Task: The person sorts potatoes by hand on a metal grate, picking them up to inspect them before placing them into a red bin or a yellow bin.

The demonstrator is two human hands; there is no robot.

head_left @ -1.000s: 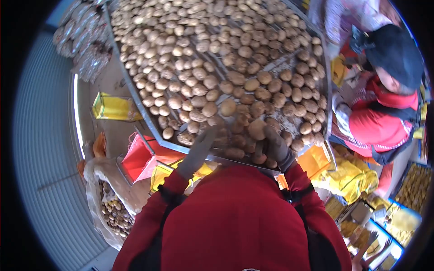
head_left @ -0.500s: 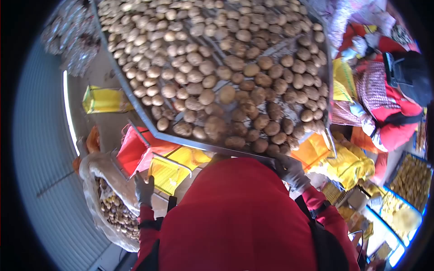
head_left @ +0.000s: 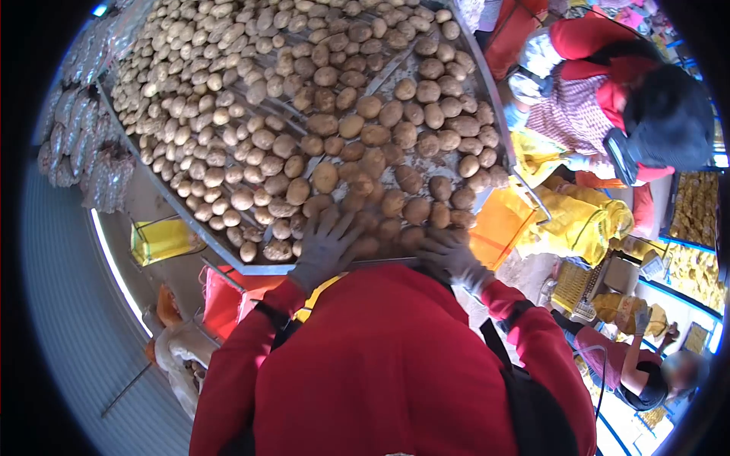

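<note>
A metal sorting table (head_left: 262,269) heaped with potatoes (head_left: 258,137) fills the upper middle of the view. My left hand (head_left: 325,245), in a grey glove, rests on the potatoes just inside the near edge, fingers spread. Beside it, my right hand (head_left: 450,257), gloved too, reaches over that edge with its fingers stretched out against the nearest potatoes. Neither hand grasps a potato. Dusty brown potatoes (head_left: 372,220) lie between the two hands, slightly blurred.
An orange bag (head_left: 498,226) hangs at the table's right corner; a red bag (head_left: 222,304) and a yellow bag (head_left: 163,242) are at the left. Yellow sacks (head_left: 578,220) lie at the right. A co-worker (head_left: 601,99) stands there, another person (head_left: 631,365) below.
My left hand has come up from beside the bags onto the potatoes. My right hand has moved from the table edge over the nearest potatoes. The view has shifted.
</note>
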